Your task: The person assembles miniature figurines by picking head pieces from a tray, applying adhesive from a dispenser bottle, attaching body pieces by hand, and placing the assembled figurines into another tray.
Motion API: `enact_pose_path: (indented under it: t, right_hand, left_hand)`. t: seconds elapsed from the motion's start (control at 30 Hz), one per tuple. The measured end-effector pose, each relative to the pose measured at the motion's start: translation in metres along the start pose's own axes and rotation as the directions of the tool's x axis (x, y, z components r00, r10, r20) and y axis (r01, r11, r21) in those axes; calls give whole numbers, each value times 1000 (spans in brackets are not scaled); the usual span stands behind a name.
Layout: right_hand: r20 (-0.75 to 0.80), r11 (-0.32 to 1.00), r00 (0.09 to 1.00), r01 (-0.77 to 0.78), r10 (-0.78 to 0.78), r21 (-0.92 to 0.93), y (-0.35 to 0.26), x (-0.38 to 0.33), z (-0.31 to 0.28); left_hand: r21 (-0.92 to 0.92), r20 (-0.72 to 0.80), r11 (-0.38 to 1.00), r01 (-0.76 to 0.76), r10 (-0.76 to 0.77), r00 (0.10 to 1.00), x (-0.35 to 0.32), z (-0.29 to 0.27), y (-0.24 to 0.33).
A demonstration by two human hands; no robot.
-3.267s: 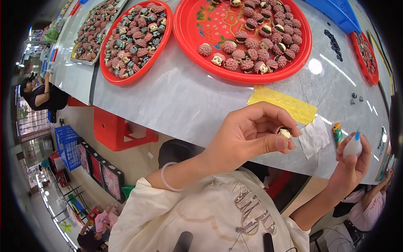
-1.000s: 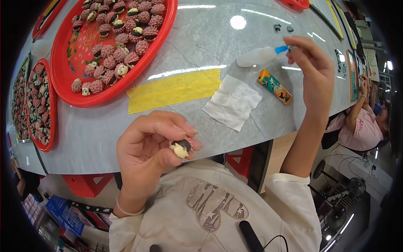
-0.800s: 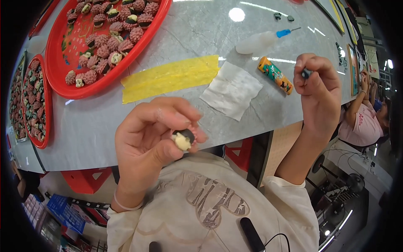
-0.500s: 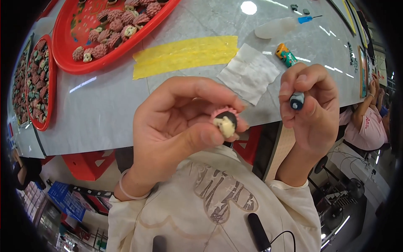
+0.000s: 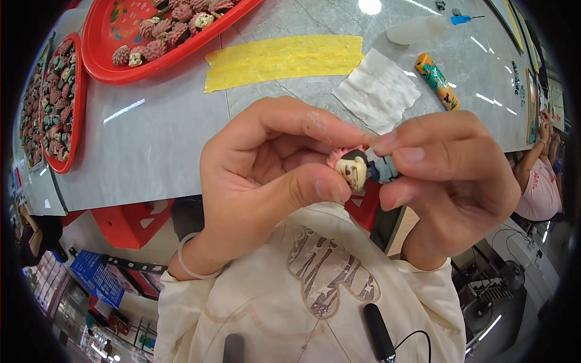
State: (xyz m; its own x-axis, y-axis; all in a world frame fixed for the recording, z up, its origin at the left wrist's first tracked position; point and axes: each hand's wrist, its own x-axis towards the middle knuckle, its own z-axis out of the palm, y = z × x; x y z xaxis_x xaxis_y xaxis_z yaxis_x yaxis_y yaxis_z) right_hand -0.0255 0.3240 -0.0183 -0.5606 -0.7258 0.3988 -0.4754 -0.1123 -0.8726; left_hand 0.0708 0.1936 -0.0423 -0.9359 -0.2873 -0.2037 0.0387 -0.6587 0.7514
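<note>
My left hand [image 5: 272, 163] is closed on a small figurine head [image 5: 351, 171] with pink hair, a dark band and a cream-coloured face. Thumb and fingertips pinch it from both sides. My right hand [image 5: 454, 172] grips a small blue-grey figurine body [image 5: 383, 170] between thumb and fingers. The body's dark end meets the underside of the head, in front of my chest. Whether the two are joined or only touching, I cannot tell.
A red tray [image 5: 181, 63] of pink-haired heads lies at the far left, beside another red tray [image 5: 78, 121] of mixed pieces. Yellow tape [image 5: 284, 59], a white cloth [image 5: 376, 91], an orange-green tube [image 5: 437, 81] and a needle-tipped bottle [image 5: 417, 30] lie on the table. Another person [image 5: 538, 181] sits at right.
My right hand has moved left and brought the body against the head. The head has turned so its face shows more. The view has shifted slightly.
</note>
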Motion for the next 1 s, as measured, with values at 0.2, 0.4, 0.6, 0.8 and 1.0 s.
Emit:
enact_pose_path:
  t: [0.2, 0.4, 0.6, 0.8, 1.0]
  right_hand:
    - [-30, 975, 994, 98, -106, -199, -7, 3, 10]
    - [-83, 980, 992, 77, -94, -184, 0, 1, 18]
    - [-80, 984, 993, 74, -88, -162, 8, -2, 20]
    - [-27, 979, 998, 46, -52, -200, 6, -4, 25]
    - [-71, 983, 997, -40, 28, -179, 13, -9, 5]
  left_hand:
    - [175, 97, 961, -213, 198, 975, 1, -12, -7]
    - [223, 96, 926, -304, 290, 952, 2, -15, -9]
    - [255, 52, 944, -211, 205, 977, 6, -13, -4]
    - [67, 186, 970, -233, 218, 958, 6, -19, -11]
    - [142, 231, 917, -373, 336, 913, 10, -28, 3]
